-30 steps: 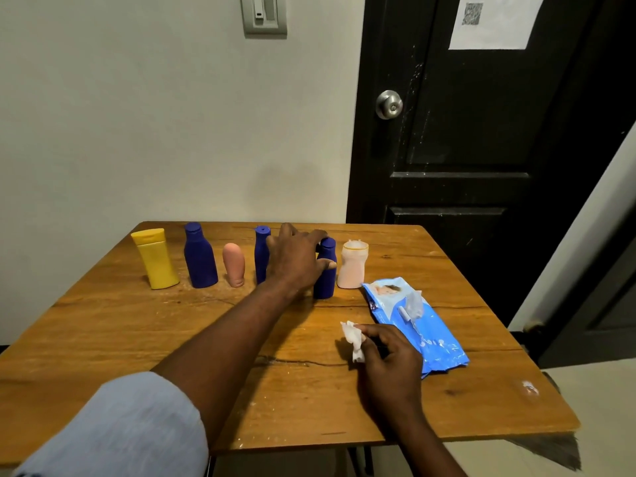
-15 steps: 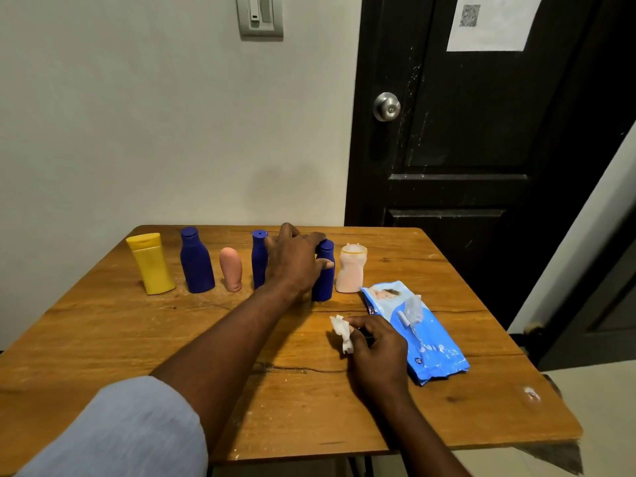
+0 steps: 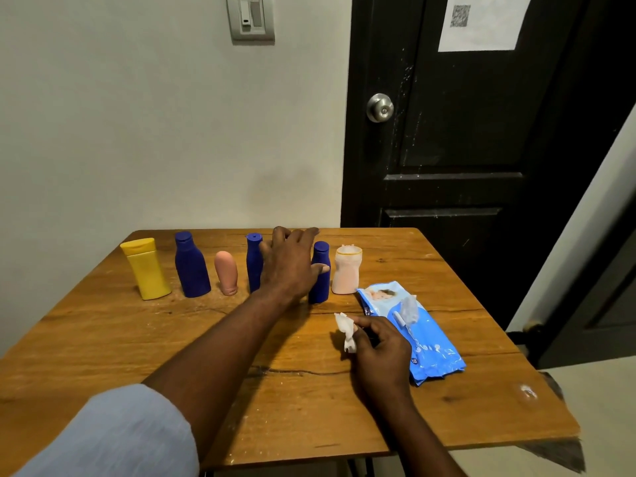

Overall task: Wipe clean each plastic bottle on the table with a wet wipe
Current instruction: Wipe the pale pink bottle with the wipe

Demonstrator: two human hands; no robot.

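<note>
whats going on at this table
A person is getting set to wipe bottles. The right hand pinches a crumpled wipe just above the table, beside the blue wipe pack. The left hand reaches into the bottle row, thumb against a blue bottle; whether it has a grip on anything is hidden. Every bottle in view stands on the table.

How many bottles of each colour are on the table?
Yellow bottle: 1
Blue bottles: 3
Pink bottles: 2
Total: 6 in view; the left hand could be hiding another one behind it.
</note>
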